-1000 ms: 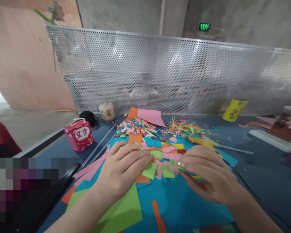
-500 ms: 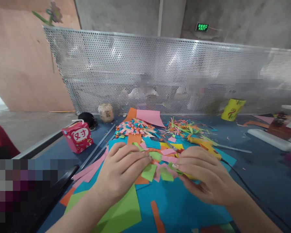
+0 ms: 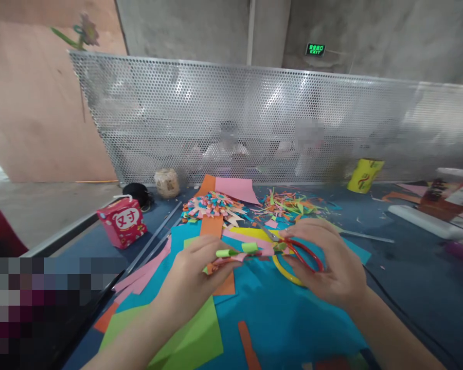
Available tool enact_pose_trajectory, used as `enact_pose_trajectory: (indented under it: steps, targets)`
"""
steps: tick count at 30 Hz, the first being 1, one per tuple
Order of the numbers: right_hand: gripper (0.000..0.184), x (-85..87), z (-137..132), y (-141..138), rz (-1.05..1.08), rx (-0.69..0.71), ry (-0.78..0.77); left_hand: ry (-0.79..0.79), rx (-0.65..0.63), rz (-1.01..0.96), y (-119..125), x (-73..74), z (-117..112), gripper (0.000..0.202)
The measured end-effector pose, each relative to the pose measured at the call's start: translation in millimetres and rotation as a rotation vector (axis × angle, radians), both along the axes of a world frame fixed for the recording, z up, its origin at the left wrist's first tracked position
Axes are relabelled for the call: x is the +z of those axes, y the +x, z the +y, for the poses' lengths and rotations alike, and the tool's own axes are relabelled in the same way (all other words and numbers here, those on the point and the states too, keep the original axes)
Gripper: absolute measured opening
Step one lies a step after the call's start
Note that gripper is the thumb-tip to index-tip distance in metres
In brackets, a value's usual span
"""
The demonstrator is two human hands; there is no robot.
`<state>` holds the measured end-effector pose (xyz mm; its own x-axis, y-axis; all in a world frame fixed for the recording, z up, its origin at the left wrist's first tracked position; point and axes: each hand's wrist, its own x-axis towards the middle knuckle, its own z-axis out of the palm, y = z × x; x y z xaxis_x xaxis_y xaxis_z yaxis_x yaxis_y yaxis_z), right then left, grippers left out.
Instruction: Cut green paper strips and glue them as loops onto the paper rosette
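Both hands pinch one paper strip (image 3: pixel 239 252): left hand (image 3: pixel 195 272) and right hand (image 3: pixel 332 267) grasp opposite ends, stretching it level above the near blue sheet (image 3: pixel 285 318), with scissors (image 3: pixel 303 253) just beneath the right fingers.

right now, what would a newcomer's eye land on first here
The two hands at the centre: the left hand pinches a strip of folded coloured paper, the right hand at its other end, over red-and-yellow scissors. Behind them lies a bright heap of paper curls, and a red carton stands left.
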<state>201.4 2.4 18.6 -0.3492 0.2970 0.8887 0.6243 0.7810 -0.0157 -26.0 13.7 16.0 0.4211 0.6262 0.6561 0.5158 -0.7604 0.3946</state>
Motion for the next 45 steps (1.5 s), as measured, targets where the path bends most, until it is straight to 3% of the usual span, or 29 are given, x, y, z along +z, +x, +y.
enact_pose_trajectory:
  steps: [4,8,11,16,22,28,34,45]
  targets:
    - [0.027,1.5,0.8,-3.2,0.070,-0.022,-0.105,-0.473,-0.133,-0.167,5.2,-3.4,-1.2,0.011]
    - [0.024,2.9,0.3,-7.9,0.120,-0.003,-0.110,-0.670,-0.223,-0.323,6.1,-7.1,1.1,0.012]
    - [0.023,4.9,2.3,-13.1,0.175,-0.010,-0.174,-0.714,-0.223,-0.367,5.9,-6.4,3.2,0.013]
    - [0.025,13.6,7.3,-23.1,0.306,0.013,-0.465,-0.769,-0.199,-0.372,5.7,-7.2,6.2,0.018]
    - [0.019,21.4,8.9,-24.5,0.363,-0.001,-0.572,-0.803,-0.221,-0.405,4.0,-14.3,12.7,0.017]
    - [0.015,34.7,12.9,-27.0,0.355,0.018,-0.827,-0.889,-0.229,-0.473,5.1,-9.3,13.3,0.021]
    - [0.012,44.1,20.2,-33.3,0.382,0.029,-0.884,-0.868,-0.113,-0.459,3.8,-6.6,13.5,0.028]
    - [0.012,49.3,18.6,-36.1,0.420,0.037,-0.911,-0.835,-0.088,-0.442,2.1,-6.6,14.3,0.029]
